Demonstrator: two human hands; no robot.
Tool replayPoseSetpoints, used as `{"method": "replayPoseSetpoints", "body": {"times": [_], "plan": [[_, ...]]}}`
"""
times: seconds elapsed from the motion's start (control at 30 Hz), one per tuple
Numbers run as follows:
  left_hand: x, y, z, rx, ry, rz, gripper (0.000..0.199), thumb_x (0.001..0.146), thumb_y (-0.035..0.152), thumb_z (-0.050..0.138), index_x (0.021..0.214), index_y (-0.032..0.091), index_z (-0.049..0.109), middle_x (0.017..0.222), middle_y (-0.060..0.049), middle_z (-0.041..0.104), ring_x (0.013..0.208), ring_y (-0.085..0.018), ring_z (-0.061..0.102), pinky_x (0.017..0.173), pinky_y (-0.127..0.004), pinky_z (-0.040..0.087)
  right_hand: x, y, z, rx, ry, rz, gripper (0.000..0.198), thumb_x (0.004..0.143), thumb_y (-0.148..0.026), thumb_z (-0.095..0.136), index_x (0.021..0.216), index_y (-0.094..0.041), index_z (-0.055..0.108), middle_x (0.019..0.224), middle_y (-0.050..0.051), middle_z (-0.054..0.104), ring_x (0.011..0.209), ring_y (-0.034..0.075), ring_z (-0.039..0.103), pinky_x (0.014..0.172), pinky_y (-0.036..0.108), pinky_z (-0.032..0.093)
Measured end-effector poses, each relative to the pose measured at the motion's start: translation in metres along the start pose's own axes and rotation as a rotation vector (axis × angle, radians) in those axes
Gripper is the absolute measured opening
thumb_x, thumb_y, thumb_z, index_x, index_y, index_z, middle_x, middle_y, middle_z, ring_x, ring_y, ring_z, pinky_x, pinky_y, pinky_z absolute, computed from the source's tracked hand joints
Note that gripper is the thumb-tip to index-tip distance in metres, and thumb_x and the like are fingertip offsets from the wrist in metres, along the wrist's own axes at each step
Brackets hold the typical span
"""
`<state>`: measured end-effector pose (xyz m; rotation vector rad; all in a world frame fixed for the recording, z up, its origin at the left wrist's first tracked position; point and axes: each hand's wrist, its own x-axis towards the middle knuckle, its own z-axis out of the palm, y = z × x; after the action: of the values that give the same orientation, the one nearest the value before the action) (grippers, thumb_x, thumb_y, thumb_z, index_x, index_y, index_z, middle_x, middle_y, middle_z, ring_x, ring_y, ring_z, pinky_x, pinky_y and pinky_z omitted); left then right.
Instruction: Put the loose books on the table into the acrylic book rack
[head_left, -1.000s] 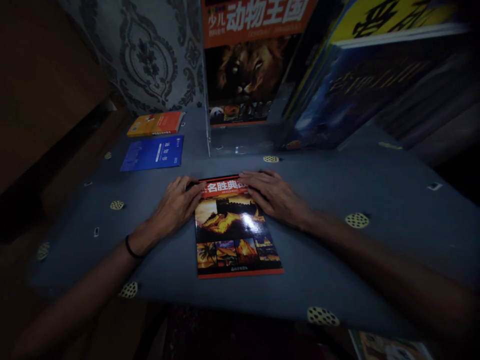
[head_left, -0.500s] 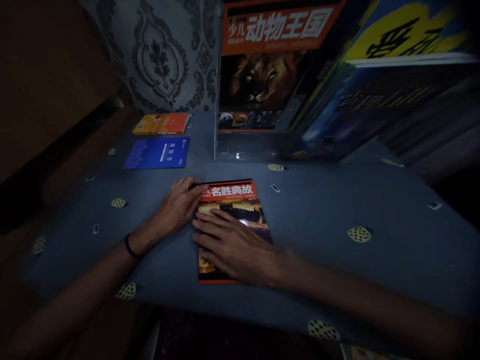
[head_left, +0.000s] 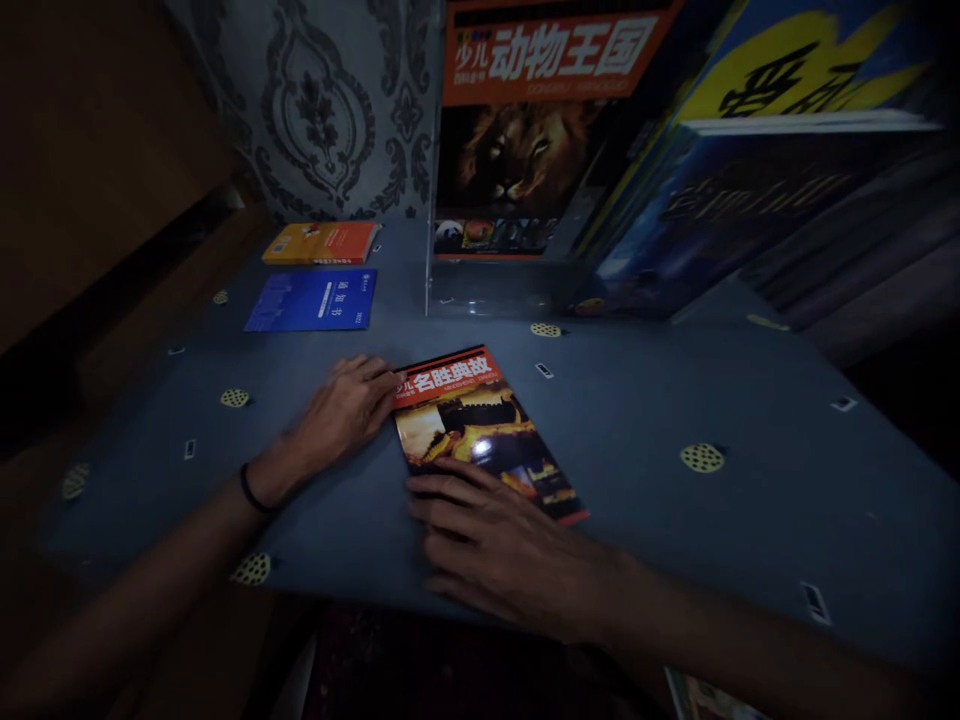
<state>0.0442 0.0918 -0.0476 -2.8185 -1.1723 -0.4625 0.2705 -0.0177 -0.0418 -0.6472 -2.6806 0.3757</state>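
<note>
A thin book (head_left: 480, 420) with a red title band and a Great Wall picture lies slantwise on the table, cover up. At its upper left corner my left hand (head_left: 349, 410) is closed, the fingers bent and gripping the book's edge; a dark band circles that wrist. My right hand (head_left: 502, 550) is open, palm down, with long fingers stretched leftward over the book's lower left part. That hand hides the bottom left corner of the cover, and whether the palm presses on it I cannot tell.
On the patterned blue tablecloth (head_left: 630, 400), a blue booklet (head_left: 311, 300) and an orange book (head_left: 321, 243) lie at the back left. A clear stand holds a lion-cover book (head_left: 517, 160) upright. Blue-and-yellow books (head_left: 750, 200) lean at the right. Patterned wallpaper (head_left: 319, 110) is behind.
The book has turned, its lower end swinging right while its upper left corner stays by my left hand. My right hand has slid down and slightly right, uncovering more of the cover.
</note>
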Motion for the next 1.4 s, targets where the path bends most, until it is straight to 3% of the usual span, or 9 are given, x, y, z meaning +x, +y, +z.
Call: {"method": "replayPoseSetpoints", "body": {"times": [0.13,0.33,0.43,0.5,0.57,0.67,0.93,1.23,1.4], "plan": [[-0.012,0.021,-0.022,0.122,-0.073,0.078,0.023,0.094,0.017,0.047,0.087,0.016,0.069,0.084,-0.007,0.068,0.080,-0.022,0.063,0.070,-0.034,0.049,-0.035,0.018,-0.012,-0.033,0.212,0.092,0.030,0.102,-0.026,0.050,0.078,-0.019,0.065,0.081,0.004,0.071,0.095,0.018,0.068,0.101,0.041,0.052],[-0.004,0.048,-0.029,0.042,-0.175,0.114,0.023,0.095,0.018,0.044,0.085,0.017,0.064,0.087,-0.006,0.068,0.079,-0.020,0.064,0.066,-0.032,0.050,-0.055,0.040,-0.032,-0.068,0.326,0.258,0.027,0.101,-0.021,0.050,0.081,-0.019,0.067,0.075,0.004,0.071,0.072,0.017,0.066,0.084,0.038,0.057],[0.020,0.046,-0.015,0.046,-0.118,0.074,0.023,0.098,0.021,0.044,0.102,0.015,0.065,0.106,-0.011,0.068,0.099,-0.025,0.063,0.083,-0.038,0.054,-0.031,0.046,-0.026,-0.055,0.354,0.318,0.027,0.103,-0.025,0.045,0.093,-0.018,0.070,0.089,0.008,0.075,0.086,0.020,0.069,0.087,0.040,0.057],[0.035,0.040,-0.002,0.034,-0.093,0.052,0.027,0.099,0.025,0.046,0.118,0.012,0.061,0.125,-0.015,0.064,0.114,-0.029,0.060,0.094,-0.044,0.052,-0.010,0.054,-0.019,-0.084,0.298,0.338,0.031,0.103,-0.027,0.041,0.111,-0.017,0.069,0.113,0.013,0.074,0.111,0.024,0.067,0.098,0.047,0.054],[0.044,0.032,0.009,0.012,-0.092,0.038,0.036,0.100,0.031,0.048,0.129,0.011,0.056,0.139,-0.018,0.058,0.124,-0.031,0.057,0.102,-0.048,0.049,0.007,0.068,-0.013,-0.119,0.214,0.396,0.039,0.102,-0.031,0.040,0.132,-0.015,0.060,0.141,0.016,0.062,0.133,0.027,0.055,0.109,0.053,0.047],[0.047,0.023,0.020,-0.006,-0.071,0.027,0.043,0.103,0.036,0.045,0.137,0.012,0.052,0.146,-0.018,0.054,0.133,-0.032,0.053,0.109,-0.050,0.045,0.013,0.095,-0.011,-0.164,0.116,0.485,0.052,0.101,-0.040,0.042,0.146,-0.016,0.050,0.156,0.016,0.048,0.147,0.029,0.041,0.119,0.056,0.033],[0.041,0.018,0.027,-0.018,-0.063,-0.008,0.046,0.104,0.039,0.042,0.142,0.015,0.051,0.153,-0.014,0.050,0.144,-0.030,0.043,0.116,-0.050,0.039,-0.032,0.148,-0.030,-0.231,0.161,0.697,0.054,0.101,-0.042,0.039,0.146,-0.014,0.051,0.154,0.015,0.050,0.146,0.029,0.042,0.120,0.052,0.034],[0.040,0.017,0.025,-0.040,-0.083,-0.030,0.048,0.103,0.041,0.042,0.142,0.015,0.050,0.155,-0.016,0.047,0.146,-0.032,0.039,0.115,-0.055,0.038,-0.030,0.145,-0.032,-0.245,0.197,0.675,0.049,0.100,-0.039,0.040,0.142,-0.017,0.055,0.151,0.015,0.054,0.141,0.031,0.048,0.115,0.055,0.037],[0.051,0.024,0.019,-0.055,-0.072,0.019,0.040,0.100,0.033,0.048,0.135,0.015,0.056,0.148,-0.015,0.055,0.144,-0.031,0.043,0.114,-0.054,0.039,-0.029,0.142,-0.033,-0.300,0.195,0.645,0.048,0.101,-0.034,0.038,0.140,-0.014,0.057,0.148,0.017,0.056,0.138,0.030,0.049,0.114,0.052,0.038]]}}
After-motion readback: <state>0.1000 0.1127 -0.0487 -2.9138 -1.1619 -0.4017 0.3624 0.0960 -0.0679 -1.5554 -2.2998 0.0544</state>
